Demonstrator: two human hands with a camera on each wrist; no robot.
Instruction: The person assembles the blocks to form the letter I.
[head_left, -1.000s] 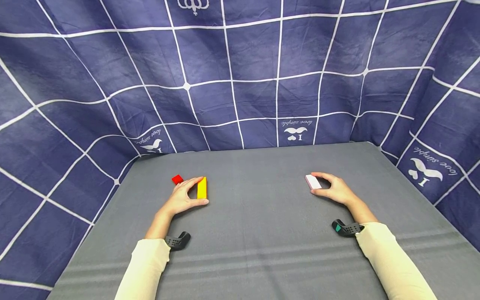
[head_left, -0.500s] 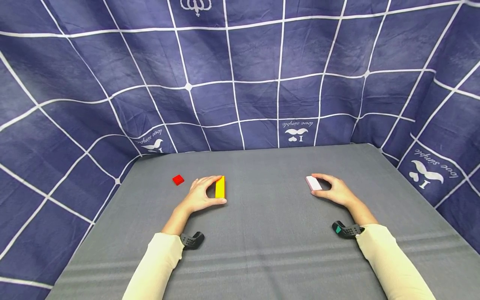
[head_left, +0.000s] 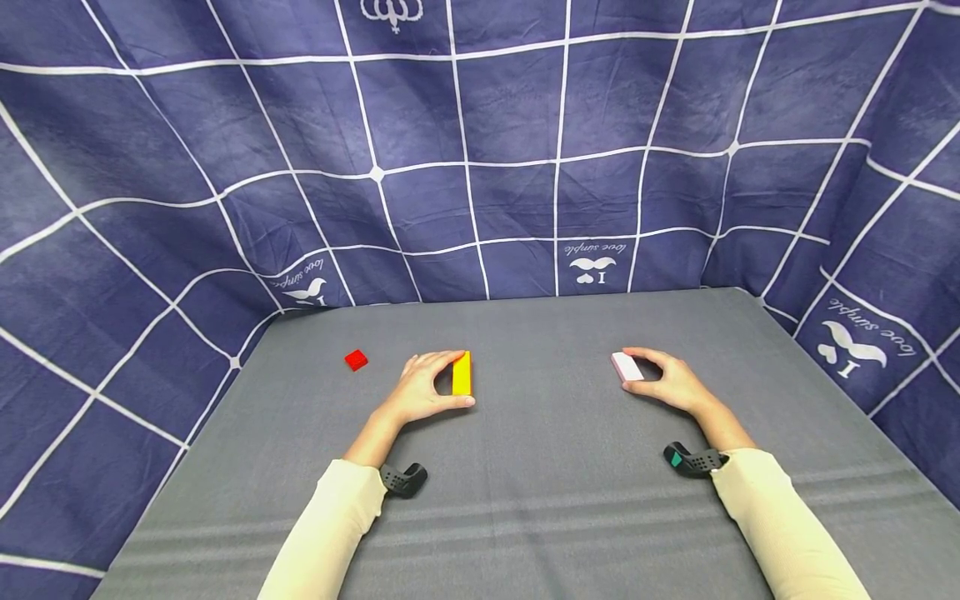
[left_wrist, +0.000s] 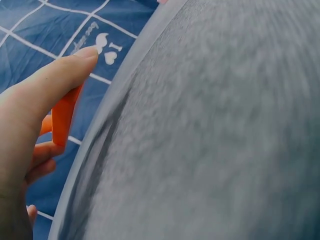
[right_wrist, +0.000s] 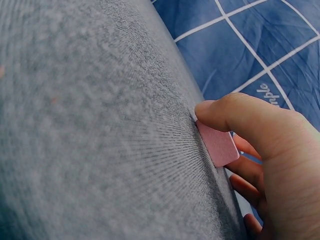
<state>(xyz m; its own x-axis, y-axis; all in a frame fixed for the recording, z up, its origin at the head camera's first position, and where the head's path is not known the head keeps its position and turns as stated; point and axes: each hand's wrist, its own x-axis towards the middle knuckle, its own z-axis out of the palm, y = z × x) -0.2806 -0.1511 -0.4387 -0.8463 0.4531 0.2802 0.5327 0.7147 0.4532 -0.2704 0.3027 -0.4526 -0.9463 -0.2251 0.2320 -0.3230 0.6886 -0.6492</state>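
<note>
My left hand (head_left: 422,395) pinches a small oblong yellow block (head_left: 462,377) between thumb and fingers, left of the middle of the grey surface. From the left wrist view the block's side (left_wrist: 65,117) looks orange, and blue cloth shows between it and the grey surface. Over on the right, my right hand (head_left: 677,386) holds a small block with a white top (head_left: 628,367) by its two ends. Its side (right_wrist: 218,145) is pink in the right wrist view, where it sits low against the grey surface. Part of each block is hidden by fingers.
A small flat red piece (head_left: 356,360) lies on the grey cloth surface (head_left: 540,467), left of my left hand. Blue cloth (head_left: 502,200) with white grid lines hangs behind and along both sides. Black bands (head_left: 405,481) are on both wrists.
My left hand has moved right with the yellow block, away from the red piece, which is now fully uncovered. The right hand and its block stay in place.
</note>
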